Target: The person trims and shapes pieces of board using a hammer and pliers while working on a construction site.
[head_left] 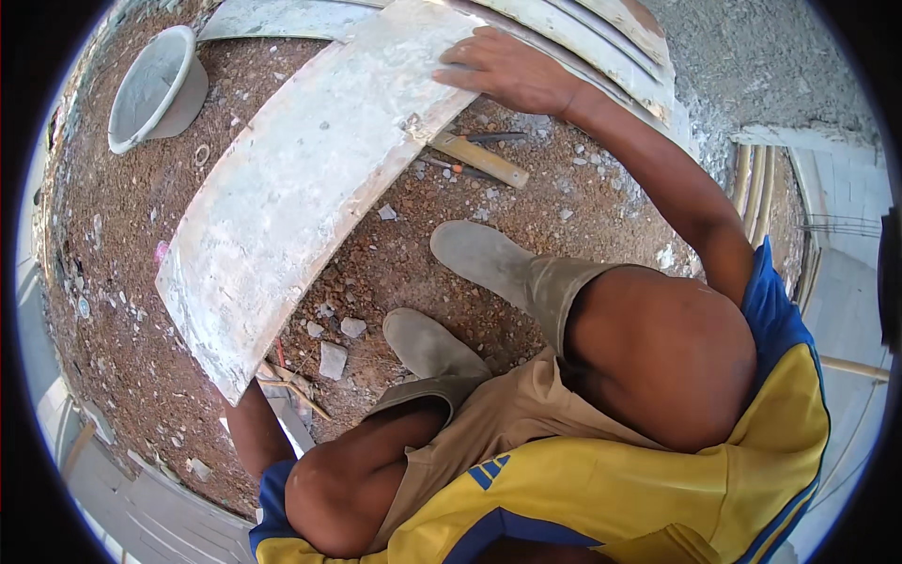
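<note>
From my remote seat I watch the pale, crusted board [301,179] slant across the ground [376,273], one end out toward the ground's left edge, the other up by the stacked boards [601,38] at its far edge. My right hand [512,70] lies on the board's far end, fingers loosely spread over the face and partly bent; whether it pinches the rim I cannot tell. My left forearm [256,432] runs up under the near-left corner, and the board hides that hand, so I can't say how far it is open or what it grips, though I judge it is bearing that corner from below. To handle this well, I'd keep both ends at matching height, since a long panel like this would likely twist or whip if one side leads. I'd hook the right fingers properly round the rim, because the chalky coat may slip under a flat palm. The wooden strip [481,160] pokes out from beneath the long side, beside the dark-handled tool [493,137], so I'd keep that side clear of them. The boots [474,258] stand close by; a slow, level motion looks safest for the toes.
</note>
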Motion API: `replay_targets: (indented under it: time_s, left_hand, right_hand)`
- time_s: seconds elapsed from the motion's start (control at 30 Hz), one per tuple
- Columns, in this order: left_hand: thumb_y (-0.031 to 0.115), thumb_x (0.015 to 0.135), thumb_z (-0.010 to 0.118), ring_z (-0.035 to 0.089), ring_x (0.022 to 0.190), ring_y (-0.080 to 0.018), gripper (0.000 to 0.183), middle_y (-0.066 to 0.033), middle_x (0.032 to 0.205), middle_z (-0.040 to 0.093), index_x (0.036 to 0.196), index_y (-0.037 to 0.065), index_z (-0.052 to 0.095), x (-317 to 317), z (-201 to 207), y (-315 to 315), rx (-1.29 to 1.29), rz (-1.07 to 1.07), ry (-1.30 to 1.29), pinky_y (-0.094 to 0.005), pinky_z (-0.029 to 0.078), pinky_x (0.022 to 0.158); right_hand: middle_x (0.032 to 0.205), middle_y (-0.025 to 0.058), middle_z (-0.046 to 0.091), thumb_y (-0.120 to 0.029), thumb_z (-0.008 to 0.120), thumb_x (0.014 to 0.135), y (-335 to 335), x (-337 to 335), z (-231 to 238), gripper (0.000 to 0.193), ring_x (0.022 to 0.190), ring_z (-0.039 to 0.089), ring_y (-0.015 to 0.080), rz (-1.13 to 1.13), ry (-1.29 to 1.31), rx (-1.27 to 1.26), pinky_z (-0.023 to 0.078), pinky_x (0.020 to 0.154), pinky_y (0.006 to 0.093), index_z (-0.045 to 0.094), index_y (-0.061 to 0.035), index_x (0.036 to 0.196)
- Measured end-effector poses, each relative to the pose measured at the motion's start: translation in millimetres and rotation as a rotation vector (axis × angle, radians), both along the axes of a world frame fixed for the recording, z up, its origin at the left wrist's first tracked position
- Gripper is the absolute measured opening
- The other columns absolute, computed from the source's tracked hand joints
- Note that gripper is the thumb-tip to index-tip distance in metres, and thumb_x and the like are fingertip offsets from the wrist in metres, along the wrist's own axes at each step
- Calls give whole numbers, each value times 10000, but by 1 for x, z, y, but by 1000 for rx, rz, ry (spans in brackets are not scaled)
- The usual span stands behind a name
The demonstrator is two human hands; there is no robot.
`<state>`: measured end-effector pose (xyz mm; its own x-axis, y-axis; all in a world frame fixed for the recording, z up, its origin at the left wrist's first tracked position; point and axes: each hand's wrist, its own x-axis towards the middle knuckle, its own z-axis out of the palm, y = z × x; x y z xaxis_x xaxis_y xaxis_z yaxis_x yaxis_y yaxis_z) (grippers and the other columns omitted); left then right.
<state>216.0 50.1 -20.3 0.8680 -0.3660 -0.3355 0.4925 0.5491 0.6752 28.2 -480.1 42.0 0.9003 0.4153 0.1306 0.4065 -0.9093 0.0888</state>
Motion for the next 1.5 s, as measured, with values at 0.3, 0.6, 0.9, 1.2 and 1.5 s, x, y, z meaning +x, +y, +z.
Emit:
replay_targets:
  time_s: [0.3,0.6,0.9,1.2,1.5]
  left_hand:
    - [739,804,613,347,1425,-395,1093,-201,1579,316,1550,34,238,-98,-22,84,-21,113,88,-525,261,1196]
    - [101,967,605,701,1018,-292,424,-181,1209,656,1337,-48,462,-114,-7,88,419,51,93,-425,591,873]
    - [169,990,556,702,1016,-311,444,-214,1214,651,1353,-71,472,-137,45,124,429,140,92,-450,598,885]
    - [74,905,657,707,995,-315,498,-202,1178,656,1348,-47,465,-153,66,56,373,194,76,-452,606,875]
    - [60,899,653,713,976,-315,489,-215,1161,662,1336,-59,468,-151,69,42,427,223,24,-433,616,847]
  right_hand:
    - [1095,236,651,-363,690,865,64,-50,-34,563,1062,634,390,-856,704,282,503,903,468,566,40,1238]
    - [787,127,666,-84,722,836,55,-55,-41,312,577,627,177,-1095,1158,1116,482,516,311,616,63,1090]
    - [739,78,664,-95,806,719,-11,-93,122,370,550,606,158,-839,969,570,465,486,315,672,48,1033]
    - [786,59,611,-271,702,914,150,-1,103,622,503,535,109,-365,909,1327,422,470,239,432,-25,1419]
    - [985,98,598,-296,602,983,206,90,72,668,853,570,184,-35,161,1105,421,795,399,304,-163,1567]
